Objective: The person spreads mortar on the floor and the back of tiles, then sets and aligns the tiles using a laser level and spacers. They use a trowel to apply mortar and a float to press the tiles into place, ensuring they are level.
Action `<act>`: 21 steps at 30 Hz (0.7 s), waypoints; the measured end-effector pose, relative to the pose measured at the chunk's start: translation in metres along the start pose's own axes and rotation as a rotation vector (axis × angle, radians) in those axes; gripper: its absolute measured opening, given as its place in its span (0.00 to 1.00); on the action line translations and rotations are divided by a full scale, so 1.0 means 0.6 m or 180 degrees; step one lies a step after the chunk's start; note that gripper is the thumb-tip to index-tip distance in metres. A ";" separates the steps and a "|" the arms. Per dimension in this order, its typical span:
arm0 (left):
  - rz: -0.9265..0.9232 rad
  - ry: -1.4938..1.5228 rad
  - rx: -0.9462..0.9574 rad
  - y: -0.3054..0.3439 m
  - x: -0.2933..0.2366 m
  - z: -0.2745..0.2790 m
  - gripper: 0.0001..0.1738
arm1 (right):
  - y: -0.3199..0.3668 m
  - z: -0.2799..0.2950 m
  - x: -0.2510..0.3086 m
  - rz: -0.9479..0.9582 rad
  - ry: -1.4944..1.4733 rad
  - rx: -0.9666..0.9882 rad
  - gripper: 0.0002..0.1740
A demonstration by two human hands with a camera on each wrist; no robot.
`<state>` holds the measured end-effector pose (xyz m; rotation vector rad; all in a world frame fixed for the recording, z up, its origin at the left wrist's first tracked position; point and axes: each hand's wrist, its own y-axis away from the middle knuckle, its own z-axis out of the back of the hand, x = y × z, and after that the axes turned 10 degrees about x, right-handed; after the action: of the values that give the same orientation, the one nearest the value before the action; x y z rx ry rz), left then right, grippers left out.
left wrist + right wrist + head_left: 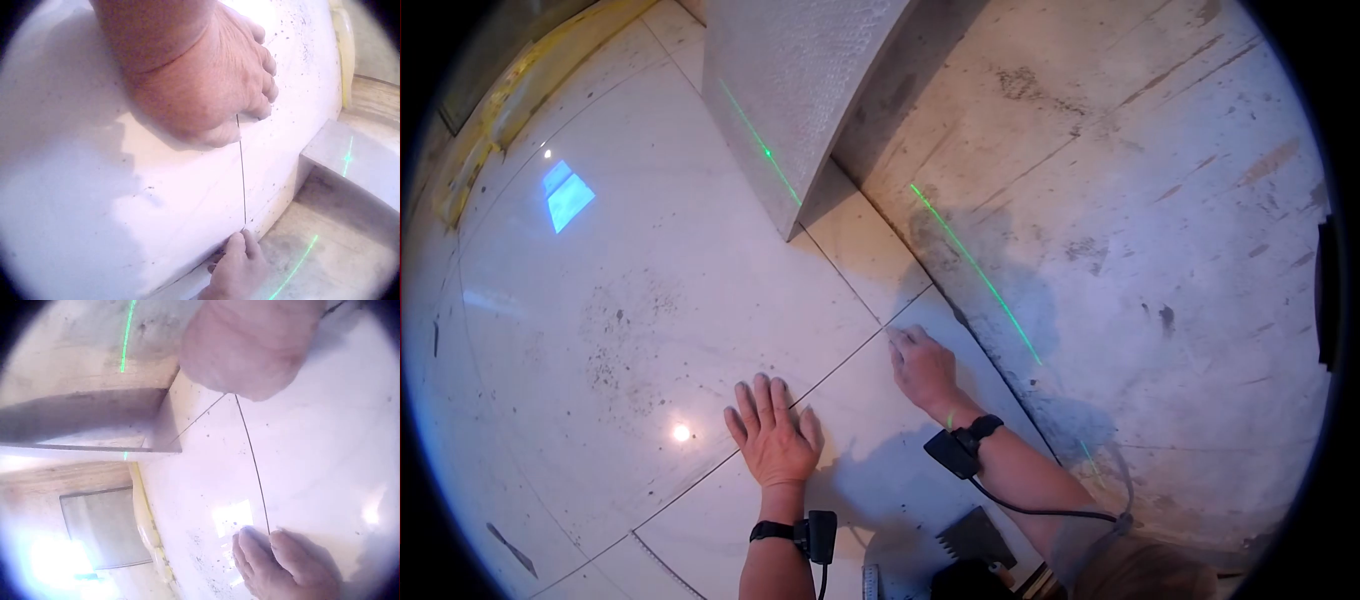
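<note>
Two-handed, works over pale floor tiles: rests the left hand flat, spread, across a dark joint; curls the right hand beside the joint's crossing, near a grey slab, cannot tell if pinching anything

Right grip: underside hidden, upper centre of the right wrist view; whether it pinches anything, cannot tell.
Panel: cut off by the head view's top edge.
Toothed plate: lower edge partly hidden by a dark shape, bottom centre.
Ruler: cut off, bottom left; marks unreadable.
</note>
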<state>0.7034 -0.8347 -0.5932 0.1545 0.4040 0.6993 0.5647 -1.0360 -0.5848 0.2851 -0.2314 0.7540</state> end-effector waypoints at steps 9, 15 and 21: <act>0.0001 0.0022 -0.0003 0.000 0.001 -0.001 0.38 | 0.003 0.009 0.007 0.0327 0.0459 0.0044 0.17; 0.0008 0.0037 0.0028 0.000 0.001 0.002 0.38 | -0.004 0.027 0.016 0.0411 0.1049 0.0357 0.22; -0.0062 0.0021 -0.0121 0.000 0.002 0.002 0.37 | -0.025 0.046 0.010 0.0977 0.1657 0.0788 0.11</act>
<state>0.7048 -0.8338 -0.5926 0.1124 0.3978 0.6882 0.5767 -1.0517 -0.5594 0.2802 0.3207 1.1353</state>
